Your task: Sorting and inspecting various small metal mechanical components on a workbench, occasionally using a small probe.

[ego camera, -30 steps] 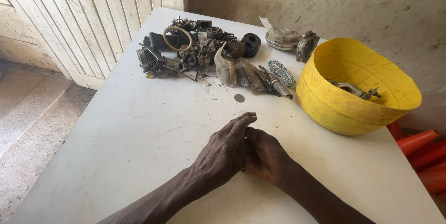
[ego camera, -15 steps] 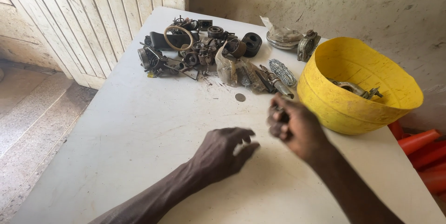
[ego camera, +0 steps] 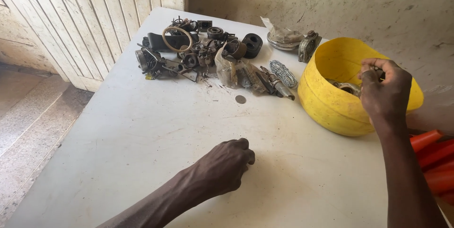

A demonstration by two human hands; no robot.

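- Right hand [ego camera: 385, 91] is raised over the near rim of the yellow tub [ego camera: 331, 109], fingers curled together as if pinching something small; what sits in the grip I cannot tell, as the fingers hide it.
- Left hand [ego camera: 222, 166] rests on the counter [ego camera: 118, 152] well to the left of the tub, curled into a loose fist, holding nothing visible.
- Inside the tub, a few grey metal parts [ego camera: 347, 87] lie against the far wall, just beside the right hand's fingertips.
- Judgement: the step in hand is work at the tub's mouth. To do it well, keep the hand centred over the opening, not over the rim, so nothing small falls outside.
- Left of the tub, a heap of rusty parts [ego camera: 208, 55] crowds the counter's far edge; a small coin-like disc [ego camera: 240, 99] lies alone between heap and tub.
- Judgement: steadying the light tub with the free left hand would prevent tipping.
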